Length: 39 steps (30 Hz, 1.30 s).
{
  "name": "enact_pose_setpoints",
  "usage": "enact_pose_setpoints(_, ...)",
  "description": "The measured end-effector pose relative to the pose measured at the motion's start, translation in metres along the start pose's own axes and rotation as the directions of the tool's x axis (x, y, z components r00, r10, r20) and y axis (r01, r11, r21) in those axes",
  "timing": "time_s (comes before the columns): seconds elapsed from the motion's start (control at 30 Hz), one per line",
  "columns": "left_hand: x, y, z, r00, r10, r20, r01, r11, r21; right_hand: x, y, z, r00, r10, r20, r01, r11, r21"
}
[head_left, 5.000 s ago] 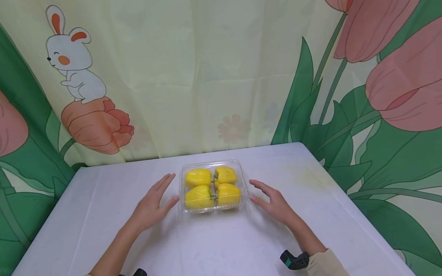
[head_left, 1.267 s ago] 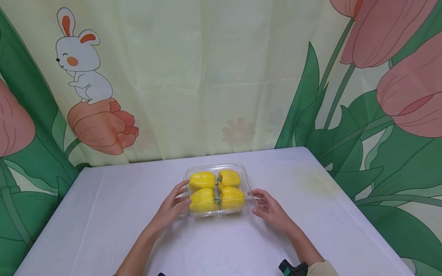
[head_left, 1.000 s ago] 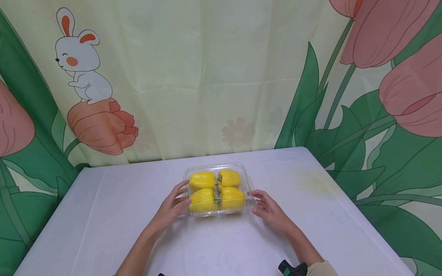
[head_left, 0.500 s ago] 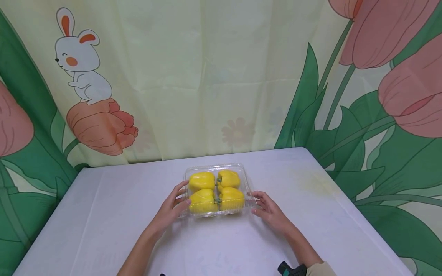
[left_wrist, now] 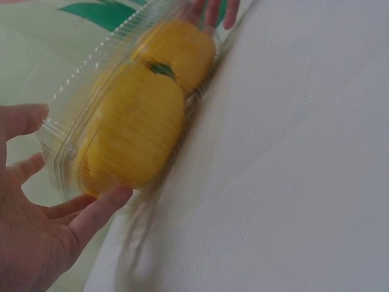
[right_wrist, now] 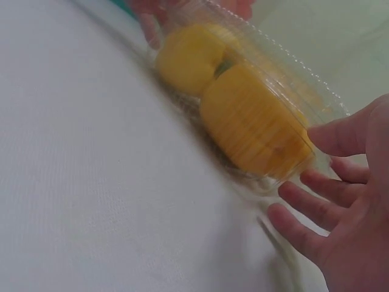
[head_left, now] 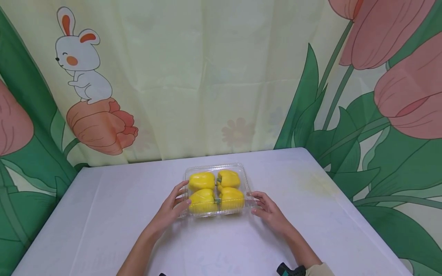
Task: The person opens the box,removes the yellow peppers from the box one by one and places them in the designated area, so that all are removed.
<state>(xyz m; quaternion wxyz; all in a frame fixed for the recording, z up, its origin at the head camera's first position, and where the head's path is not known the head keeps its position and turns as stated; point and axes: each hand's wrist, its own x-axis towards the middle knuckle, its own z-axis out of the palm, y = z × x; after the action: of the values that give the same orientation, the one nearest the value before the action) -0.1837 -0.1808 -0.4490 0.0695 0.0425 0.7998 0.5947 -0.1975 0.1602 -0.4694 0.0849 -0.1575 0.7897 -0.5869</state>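
A clear plastic clamshell box [head_left: 215,167] sits near the middle of the white table, with several yellow bell peppers [head_left: 202,181] showing through its lid. My left hand [head_left: 168,211] is at the box's left side, fingertips against the plastic. In the left wrist view, the spread fingers [left_wrist: 100,213] lie along the box's end and lower edge. On the opposite side, my right hand [head_left: 271,214] has its fingertips at the right wall. The right wrist view has the fingers [right_wrist: 304,234] apart and fairly straight, the box corner beside them. Neither hand curls round the box.
The white table [head_left: 114,214] reaches back to a pale curtain [head_left: 238,76] printed with a rabbit, tulips and leaves. A black wrist device [head_left: 291,269] sits at my right wrist, by a beige sleeve [head_left: 319,269].
Since the earliest frame, both hands have come inward from beside the box until their fingertips meet its sides. Over the last second, hands and box have stayed almost still.
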Motion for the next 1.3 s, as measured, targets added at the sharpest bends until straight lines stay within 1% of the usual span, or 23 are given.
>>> enact_pose_setpoints(0.07, -0.0001, -0.0001, -0.0001, 1.000, 0.004, 0.003, -0.004, 1.000, 0.000, 0.0000, 0.0003, 0.0005, 1.000, -0.014, 0.011, 0.014, 1.000, 0.026)
enact_pose_setpoints(0.17, 0.0000, 0.0000, -0.0001, 1.000, 0.007, 0.007, -0.007, 1.000, -0.003, -0.0003, -0.0005, 0.0018, 1.000, -0.014, 0.018, 0.013, 0.998, 0.060)
enact_pose_setpoints(0.87, -0.0010, -0.0009, 0.0007, 1.000, 0.001, 0.012, -0.001, 1.000, -0.017, -0.0004, 0.0020, 0.0032, 1.000, -0.022, 0.016, 0.021, 0.998, 0.063)
enact_pose_setpoints(1.07, -0.0012, -0.0009, 0.0005, 1.000, 0.000, 0.023, 0.000, 1.000, -0.017, -0.0005, 0.0018, 0.0033, 1.000, -0.024, 0.021, 0.022, 0.998, 0.065)
enact_pose_setpoints(1.17, -0.0013, -0.0009, 0.0004, 1.000, -0.001, 0.031, 0.002, 1.000, -0.017, -0.0008, -0.0002, 0.0044, 1.000, -0.006, 0.004, 0.006, 0.998, 0.060)
enact_pose_setpoints(1.3, -0.0010, -0.0007, 0.0004, 0.999, -0.010, 0.035, 0.011, 1.000, -0.019, 0.0008, -0.0037, 0.0093, 0.998, 0.034, -0.061, -0.033, 0.999, 0.021)
